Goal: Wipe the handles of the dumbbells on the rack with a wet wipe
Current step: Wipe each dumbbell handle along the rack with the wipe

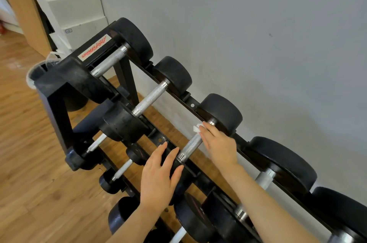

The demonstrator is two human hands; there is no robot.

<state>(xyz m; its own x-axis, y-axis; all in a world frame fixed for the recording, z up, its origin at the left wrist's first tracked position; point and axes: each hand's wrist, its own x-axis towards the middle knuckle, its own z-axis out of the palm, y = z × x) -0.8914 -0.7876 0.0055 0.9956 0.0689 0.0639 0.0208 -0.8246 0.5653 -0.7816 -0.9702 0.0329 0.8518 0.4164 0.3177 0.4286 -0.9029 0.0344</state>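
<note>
Knurled steel forms the handle (191, 144) of a dumbbell with round black rubber heads, lying across the top tier of the black metal rack (59, 92). Right hand (217, 144) covers the handle's far end, fingers curled over it, pressing a small white wet wipe (196, 128) that peeks out beyond the fingertips. Left hand (158, 175) rests its straight fingers on the near head.

rack (59, 92): black, tiered, on wood floor (23, 163) | top tier: dumbbells (151, 96) in a row, black heads, knurled handles | lower tiers, beneath the fingers (168, 155): smaller dumbbells (121, 169)
</note>
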